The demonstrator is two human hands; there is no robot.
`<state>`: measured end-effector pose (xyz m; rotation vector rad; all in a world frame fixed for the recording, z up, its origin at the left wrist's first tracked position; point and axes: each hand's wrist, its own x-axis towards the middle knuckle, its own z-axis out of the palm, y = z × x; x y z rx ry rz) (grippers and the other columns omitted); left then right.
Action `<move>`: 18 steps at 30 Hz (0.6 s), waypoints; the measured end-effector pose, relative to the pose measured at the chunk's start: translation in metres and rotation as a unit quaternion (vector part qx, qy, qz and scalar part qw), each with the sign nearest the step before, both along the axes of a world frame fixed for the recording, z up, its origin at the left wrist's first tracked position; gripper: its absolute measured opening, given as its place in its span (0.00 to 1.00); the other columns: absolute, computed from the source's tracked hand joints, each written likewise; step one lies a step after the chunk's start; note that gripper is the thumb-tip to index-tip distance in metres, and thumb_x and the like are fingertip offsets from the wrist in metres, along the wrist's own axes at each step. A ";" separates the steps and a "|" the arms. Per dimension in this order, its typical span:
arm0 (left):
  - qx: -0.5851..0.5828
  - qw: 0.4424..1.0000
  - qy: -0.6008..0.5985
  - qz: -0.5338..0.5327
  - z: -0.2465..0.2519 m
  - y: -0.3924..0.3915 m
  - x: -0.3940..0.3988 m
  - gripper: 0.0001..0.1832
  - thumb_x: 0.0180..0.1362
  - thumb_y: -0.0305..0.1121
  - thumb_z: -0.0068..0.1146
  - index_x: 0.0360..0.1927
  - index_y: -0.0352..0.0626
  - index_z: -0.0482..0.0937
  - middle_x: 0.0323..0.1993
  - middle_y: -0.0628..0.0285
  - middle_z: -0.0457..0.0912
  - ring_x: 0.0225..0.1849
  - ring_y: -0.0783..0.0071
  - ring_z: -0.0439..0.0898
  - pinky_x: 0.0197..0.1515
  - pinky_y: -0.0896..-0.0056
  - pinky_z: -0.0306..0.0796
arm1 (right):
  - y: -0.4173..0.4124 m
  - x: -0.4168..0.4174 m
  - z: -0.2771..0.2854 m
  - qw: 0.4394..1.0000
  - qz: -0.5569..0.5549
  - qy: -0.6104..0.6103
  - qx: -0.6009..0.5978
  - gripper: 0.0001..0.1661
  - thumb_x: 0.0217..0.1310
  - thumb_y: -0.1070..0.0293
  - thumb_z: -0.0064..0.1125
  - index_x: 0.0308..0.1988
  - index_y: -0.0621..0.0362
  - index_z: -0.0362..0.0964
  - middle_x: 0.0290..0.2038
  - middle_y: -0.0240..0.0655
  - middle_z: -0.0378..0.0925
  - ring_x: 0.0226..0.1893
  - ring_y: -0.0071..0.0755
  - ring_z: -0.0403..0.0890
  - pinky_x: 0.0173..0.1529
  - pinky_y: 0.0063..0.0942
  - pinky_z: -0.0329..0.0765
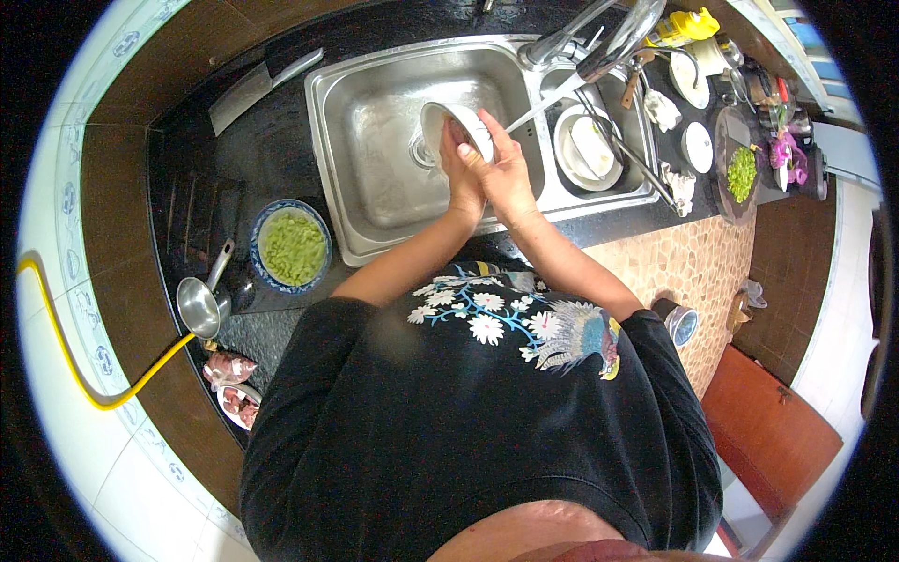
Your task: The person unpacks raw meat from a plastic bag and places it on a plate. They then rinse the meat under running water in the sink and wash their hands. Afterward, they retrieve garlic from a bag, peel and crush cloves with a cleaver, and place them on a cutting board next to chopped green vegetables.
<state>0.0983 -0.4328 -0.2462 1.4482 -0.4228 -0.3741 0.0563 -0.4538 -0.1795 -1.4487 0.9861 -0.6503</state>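
Note:
A white bowl (480, 131) is tipped on its side over the large basin of the stainless-steel sink (372, 175). My right hand (509, 168) grips it, with the fingers along its outer wall and the thumb near the rim. The fingers of my left hand (463, 179) reach to the bowl's inside and are partly hidden there. From the chrome faucet (618, 42) a stream of water (544, 104) runs down towards the bowl and my right fingers. White dishes (591, 147) are stacked in the small basin, to the right of my hands.
A cleaver (242, 98) lies on the black counter at left. Nearer stand a blue-rimmed bowl of chopped green vegetable (291, 246), a metal ladle or small pan (200, 307) and a plate of raw meat (240, 406). Rightward, a round cutting board (734, 204) carries chopped greens; metal tongs (646, 172) cross the small basin.

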 end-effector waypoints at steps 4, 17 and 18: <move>0.198 0.962 -0.168 -0.088 -0.002 0.016 0.024 0.32 0.57 0.46 0.51 0.62 0.43 0.59 0.62 0.48 0.59 0.66 0.52 0.52 0.65 0.53 0.43 | -0.020 -0.009 -0.014 0.912 -0.037 -0.250 0.322 0.32 0.62 0.68 0.51 0.62 0.58 0.51 0.54 0.42 0.67 0.51 0.37 0.70 0.56 0.32 0.67; -0.075 0.883 0.445 -0.132 0.021 0.053 0.091 0.22 0.65 0.43 0.40 0.54 0.36 0.68 0.51 0.54 0.73 0.49 0.62 0.75 0.53 0.63 0.69 | -0.036 -0.015 -0.034 0.861 0.026 -0.275 0.426 0.40 0.59 0.45 0.49 0.61 0.61 0.52 0.59 0.45 0.61 0.60 0.45 0.63 0.63 0.42 0.61; -0.101 0.871 0.460 -0.135 0.019 0.047 0.086 0.23 0.65 0.43 0.40 0.55 0.36 0.68 0.51 0.54 0.73 0.49 0.62 0.75 0.53 0.63 0.69 | -0.044 -0.016 -0.034 0.868 0.008 -0.256 0.425 0.38 0.60 0.47 0.49 0.60 0.60 0.53 0.58 0.44 0.63 0.58 0.43 0.64 0.61 0.40 0.62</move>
